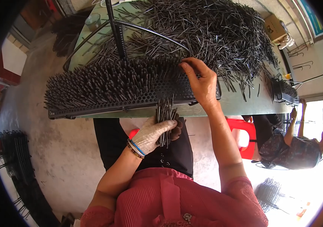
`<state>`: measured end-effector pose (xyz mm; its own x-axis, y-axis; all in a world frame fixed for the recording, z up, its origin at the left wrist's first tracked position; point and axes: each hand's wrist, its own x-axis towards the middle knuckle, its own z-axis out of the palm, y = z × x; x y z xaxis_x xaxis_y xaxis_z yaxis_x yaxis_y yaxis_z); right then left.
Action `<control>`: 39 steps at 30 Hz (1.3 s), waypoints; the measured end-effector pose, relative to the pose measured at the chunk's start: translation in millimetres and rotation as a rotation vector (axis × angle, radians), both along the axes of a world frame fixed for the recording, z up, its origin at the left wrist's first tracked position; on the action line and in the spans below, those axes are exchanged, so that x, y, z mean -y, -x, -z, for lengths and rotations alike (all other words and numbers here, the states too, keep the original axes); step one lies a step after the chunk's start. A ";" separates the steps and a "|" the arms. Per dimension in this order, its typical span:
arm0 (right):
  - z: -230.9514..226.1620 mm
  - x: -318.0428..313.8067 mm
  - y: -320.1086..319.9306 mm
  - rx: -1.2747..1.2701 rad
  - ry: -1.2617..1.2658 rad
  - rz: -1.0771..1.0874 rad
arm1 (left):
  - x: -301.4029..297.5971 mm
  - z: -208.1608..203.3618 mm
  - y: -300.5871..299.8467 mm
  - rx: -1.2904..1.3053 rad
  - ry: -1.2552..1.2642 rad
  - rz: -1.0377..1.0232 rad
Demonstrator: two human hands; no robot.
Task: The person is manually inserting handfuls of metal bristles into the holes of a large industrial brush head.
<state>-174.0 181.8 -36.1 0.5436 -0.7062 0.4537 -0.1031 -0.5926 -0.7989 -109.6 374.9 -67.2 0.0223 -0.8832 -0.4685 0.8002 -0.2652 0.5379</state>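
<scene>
My left hand, in a pale knitted glove, is wrapped round an upright bundle of thin dark rods just below the table's near edge. Beyond it lies a long black perforated rack, tilted toward me. Short dark rods stand close together in its holes over the left and middle; bare holes show at the right. My bare right hand reaches over the rack's right part, thumb and fingers pinched near its far side. Whatever is between those fingertips is too small to make out.
A big heap of loose dark rods covers much of the green table. A black metal frame rises behind the rack. At right, another person works at a similar rack. A red stool stands near my right arm.
</scene>
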 end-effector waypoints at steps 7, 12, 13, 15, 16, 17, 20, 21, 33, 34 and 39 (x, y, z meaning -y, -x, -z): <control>-2.1 -3.4 1.3 -0.077 0.127 0.045 | -1.2 -0.4 -0.3 0.051 -0.033 -0.005; 5.0 -4.1 -2.0 -0.079 0.240 0.009 | -2.9 2.4 -1.9 0.106 -0.034 0.010; 6.3 -3.4 -2.3 -0.092 0.320 -0.003 | -3.0 2.6 -2.0 0.105 -0.032 0.013; 8.3 -3.4 -2.4 -0.084 0.334 0.000 | -3.2 3.9 -1.9 0.105 -0.029 0.016; 9.2 -3.3 -2.6 -0.076 0.348 0.002 | -3.6 5.3 -1.5 0.124 -0.012 0.022; 10.0 -2.7 -2.2 -0.076 0.348 0.001 | -3.8 6.5 -1.3 0.143 0.004 0.029; 10.8 -2.4 -1.3 -0.096 0.424 0.035 | -3.8 8.4 -1.0 0.185 0.037 0.064; 10.6 -4.0 -2.3 -0.115 0.477 0.061 | -3.4 9.6 -0.3 0.184 0.036 0.064; -17.7 -28.5 28.7 -0.385 -0.306 -0.412 | -3.2 -4.5 -2.8 0.140 0.194 0.006; -11.3 -28.4 31.2 -0.322 -0.445 -0.385 | -2.4 -4.7 -2.0 0.146 0.173 0.032; -17.8 -21.2 25.8 -0.125 -0.513 -0.132 | -1.7 8.1 -0.3 0.178 0.115 0.051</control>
